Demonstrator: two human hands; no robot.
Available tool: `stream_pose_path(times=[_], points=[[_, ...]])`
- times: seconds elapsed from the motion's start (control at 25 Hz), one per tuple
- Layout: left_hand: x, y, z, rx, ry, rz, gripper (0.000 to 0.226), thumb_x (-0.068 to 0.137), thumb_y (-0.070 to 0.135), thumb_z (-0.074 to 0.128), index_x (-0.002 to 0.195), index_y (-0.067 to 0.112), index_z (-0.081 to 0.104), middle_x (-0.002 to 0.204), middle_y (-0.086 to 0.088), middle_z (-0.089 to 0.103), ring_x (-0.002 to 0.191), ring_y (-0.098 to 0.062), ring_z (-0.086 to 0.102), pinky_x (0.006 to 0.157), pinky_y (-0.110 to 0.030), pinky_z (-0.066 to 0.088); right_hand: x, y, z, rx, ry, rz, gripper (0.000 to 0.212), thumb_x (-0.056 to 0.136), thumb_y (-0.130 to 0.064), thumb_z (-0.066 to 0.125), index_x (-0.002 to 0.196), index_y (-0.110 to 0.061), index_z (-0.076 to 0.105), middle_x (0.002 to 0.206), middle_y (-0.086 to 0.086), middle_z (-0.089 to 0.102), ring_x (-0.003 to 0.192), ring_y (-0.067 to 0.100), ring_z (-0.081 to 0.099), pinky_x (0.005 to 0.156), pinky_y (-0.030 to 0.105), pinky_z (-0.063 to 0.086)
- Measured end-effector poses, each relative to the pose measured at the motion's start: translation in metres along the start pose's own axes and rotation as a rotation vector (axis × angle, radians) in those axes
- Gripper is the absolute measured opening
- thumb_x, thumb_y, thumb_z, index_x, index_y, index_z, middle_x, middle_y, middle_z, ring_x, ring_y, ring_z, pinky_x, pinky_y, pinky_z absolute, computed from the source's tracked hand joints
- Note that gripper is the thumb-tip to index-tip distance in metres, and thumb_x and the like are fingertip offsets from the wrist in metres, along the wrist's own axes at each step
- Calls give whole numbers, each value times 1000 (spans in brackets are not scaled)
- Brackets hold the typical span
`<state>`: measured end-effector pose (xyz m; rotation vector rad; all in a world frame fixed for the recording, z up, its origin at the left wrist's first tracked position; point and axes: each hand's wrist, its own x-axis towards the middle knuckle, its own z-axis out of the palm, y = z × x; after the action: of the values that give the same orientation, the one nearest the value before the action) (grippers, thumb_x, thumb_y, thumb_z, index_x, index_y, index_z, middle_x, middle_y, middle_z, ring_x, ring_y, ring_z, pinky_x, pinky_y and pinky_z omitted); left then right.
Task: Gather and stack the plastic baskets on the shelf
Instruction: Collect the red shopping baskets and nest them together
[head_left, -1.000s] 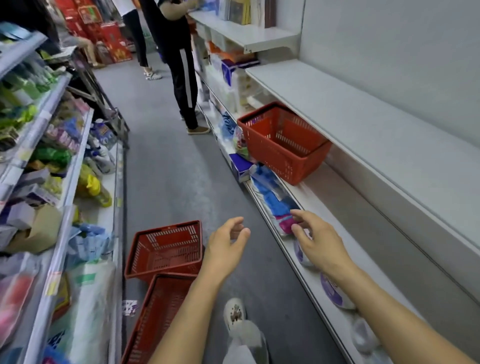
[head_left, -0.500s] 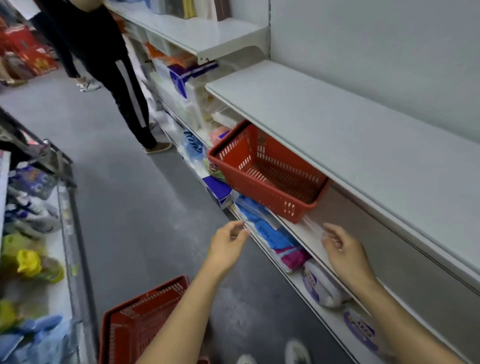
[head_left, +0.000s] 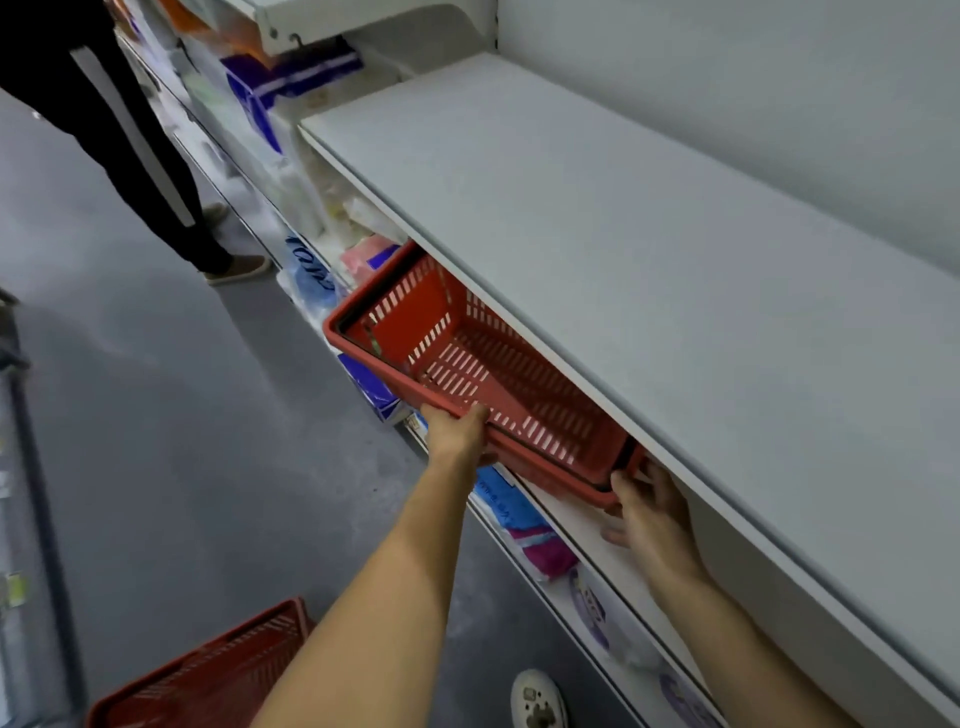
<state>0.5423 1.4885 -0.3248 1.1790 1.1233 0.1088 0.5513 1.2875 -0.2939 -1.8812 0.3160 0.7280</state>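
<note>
Nearest, a second red basket (head_left: 208, 680) sits on the floor (head_left: 182, 441), looks empty afaict. Above it, left hand (head_left: 457, 434) grips the front rim of the red basket (head_left: 478, 374) w/ nothing inside; right hand (head_left: 649, 512) clasps its near corner. It's tilted, tucked under the white shelf (head_left: 623, 260).

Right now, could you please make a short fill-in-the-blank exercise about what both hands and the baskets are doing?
1. Both hands hold the ___ basket that sits tilted on the shelf.
2. The left hand grips the basket's front ___.
3. The right hand holds the basket's near ___.
4. Another basket stands on the ___.

Missing words: red; rim; corner; floor
</note>
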Motion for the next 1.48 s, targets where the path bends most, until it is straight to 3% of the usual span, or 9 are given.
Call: stream_pose_path(times=[0.12, 0.24, 0.48, 0.72, 0.8, 0.92, 1.12, 1.24, 1.48], points=[[2, -6, -6, -105, 49, -4, 36, 92, 11, 56, 125, 13, 41, 109, -17, 71, 77, -29, 74, 50, -36, 59, 6, -2, 5, 5, -5, -12, 12, 94, -31, 51, 83, -25, 54, 82, -5, 61, 82, 21, 64, 89, 43, 49], [-17, -21, -26, -185, 90, -8, 38, 91, 4, 55, 125, 13, 40, 110, -19, 69, 70, -26, 70, 49, -38, 60, 0, 2, 14, -3, 69, -118, 21, 90, -14, 58, 109, -5, 56, 102, 18, 67, 85, 27, 65, 81, 38, 52], [-73, -67, -95, -361, 230, -23, 35, 89, -2, 51, 117, 16, 41, 94, -11, 67, 65, -21, 65, 56, -39, 61, -40, 34, 37, 16, -55, -149, 22, 86, -1, 60, 107, -8, 61, 95, 11, 72, 82, 20, 68, 70, 30, 54], [-145, -139, -191, -550, 384, -24, 47, 83, 2, 64, 122, 12, 42, 117, -17, 65, 96, -32, 69, 70, -51, 61, -107, 61, 70, -109, -277, -246, 29, 84, 2, 61, 111, -8, 62, 97, 13, 71, 85, 26, 69, 71, 32, 58], [-168, -163, -231, -625, 474, -49, 63, 80, 6, 69, 135, 12, 37, 129, -18, 60, 103, -31, 67, 67, -51, 62, -127, 72, 84, -165, -346, -264, 27, 83, 0, 62, 104, -17, 62, 97, 13, 72, 86, 28, 69, 78, 39, 57], [-204, -200, -284, -734, 603, -63, 50, 86, -1, 63, 130, 8, 40, 129, -19, 59, 101, -28, 65, 64, -46, 62, -154, 95, 111, -251, -464, -260, 27, 84, -1, 62, 105, -18, 60, 93, 12, 73, 83, 28, 71, 83, 52, 55], [-235, -262, -353, -923, 683, -83, 66, 89, -7, 56, 146, 11, 27, 135, -19, 55, 114, -34, 61, 54, -39, 62, -188, 134, 178, -305, -659, -260, 29, 88, 1, 58, 114, -12, 52, 86, 2, 70, 71, 12, 70, 62, 30, 60], [-222, -303, -396, -966, 725, -89, 68, 89, -9, 56, 146, 15, 28, 138, -20, 54, 123, -37, 56, 54, -40, 62, -191, 159, 226, -356, -726, -279, 30, 89, 0, 58, 116, -10, 51, 89, 4, 70, 79, 20, 70, 62, 33, 60], [-158, -364, -468, -967, 761, -132, 66, 87, -8, 60, 143, 18, 36, 135, -18, 56, 120, -40, 57, 58, -42, 62, -164, 209, 330, -419, -754, -225, 25, 89, 0, 57, 111, -11, 51, 84, 1, 69, 61, 9, 69, 51, 25, 57]])
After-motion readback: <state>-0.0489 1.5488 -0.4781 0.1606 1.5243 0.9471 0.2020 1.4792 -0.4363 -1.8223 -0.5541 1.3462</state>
